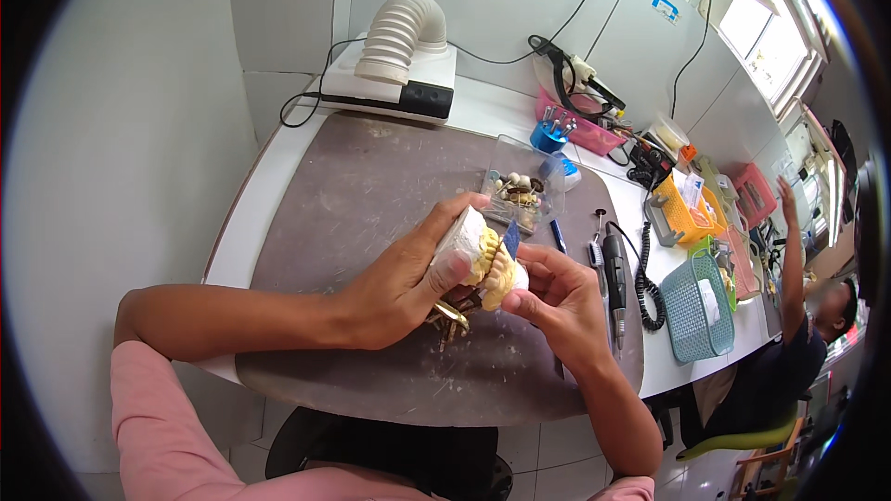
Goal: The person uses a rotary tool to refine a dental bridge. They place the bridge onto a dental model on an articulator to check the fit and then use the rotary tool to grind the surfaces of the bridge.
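Left grip (pixel 394 286) closed around the white-based dental cast (pixel 459 239); right grip (pixel 568 306) pinched on the facing cast (pixel 499 284). Tooth rows (pixel 486 256) lie opposite across a narrow gap, blue sheet (pixel 511 238) at its far end, nearer the right grip, above the worktop (pixel 353 195)

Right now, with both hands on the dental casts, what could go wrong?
The white and yellow dental casts, held by the left hand and right hand over the grey-brown mat, could slip and chip. The thin blue strip beside them might shift or tear. The open clear plastic box of small parts sits just beyond the left hand; a nudge might tip it.
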Demonstrator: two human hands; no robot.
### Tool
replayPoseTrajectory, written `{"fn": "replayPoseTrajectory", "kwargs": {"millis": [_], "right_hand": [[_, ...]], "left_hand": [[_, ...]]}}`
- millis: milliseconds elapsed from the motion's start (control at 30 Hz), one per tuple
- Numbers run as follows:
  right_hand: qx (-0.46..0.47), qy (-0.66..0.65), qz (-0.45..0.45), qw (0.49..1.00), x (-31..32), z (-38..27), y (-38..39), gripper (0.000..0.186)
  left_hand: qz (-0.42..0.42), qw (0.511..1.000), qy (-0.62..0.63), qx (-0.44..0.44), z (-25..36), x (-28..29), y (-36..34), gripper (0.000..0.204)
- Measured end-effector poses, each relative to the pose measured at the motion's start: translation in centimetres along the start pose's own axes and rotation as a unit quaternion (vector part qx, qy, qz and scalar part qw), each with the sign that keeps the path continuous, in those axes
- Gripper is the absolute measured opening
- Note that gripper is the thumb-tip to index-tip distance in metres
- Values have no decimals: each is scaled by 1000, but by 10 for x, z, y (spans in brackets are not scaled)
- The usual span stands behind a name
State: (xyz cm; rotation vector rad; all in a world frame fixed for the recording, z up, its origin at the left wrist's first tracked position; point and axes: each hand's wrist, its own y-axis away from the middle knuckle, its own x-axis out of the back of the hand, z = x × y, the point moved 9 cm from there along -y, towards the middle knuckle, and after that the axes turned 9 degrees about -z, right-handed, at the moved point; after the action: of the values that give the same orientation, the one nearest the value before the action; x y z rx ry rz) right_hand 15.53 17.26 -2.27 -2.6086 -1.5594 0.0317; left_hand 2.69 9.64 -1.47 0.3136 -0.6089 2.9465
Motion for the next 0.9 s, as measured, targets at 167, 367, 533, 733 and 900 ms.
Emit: {"fn": "replayPoseTrajectory", "kwargs": {"millis": [167, 367, 533, 733, 900], "right_hand": [[3, -23, 15, 1000, -2, -1, 6, 58], [5, -18, 8, 1000, -1, 1, 3, 58], [0, -46, -17, 999, 3, 8, 3, 59], [-9, -70, -43, 997, 0, 17, -1, 61], [-36, -94, -31, 994, -2, 20, 0, 66]], "left_hand": [[-16, 999, -26, 11, 0, -1, 0, 61], [20, 999, -40, -3, 4, 1, 6, 60], [-4, 997, -25, 75, 8, 1, 5, 59], [-32, 988, 103, 107, 9, 5, 7, 58], [-36, 966, 187, 177, 1, 8, 5, 60]]}}
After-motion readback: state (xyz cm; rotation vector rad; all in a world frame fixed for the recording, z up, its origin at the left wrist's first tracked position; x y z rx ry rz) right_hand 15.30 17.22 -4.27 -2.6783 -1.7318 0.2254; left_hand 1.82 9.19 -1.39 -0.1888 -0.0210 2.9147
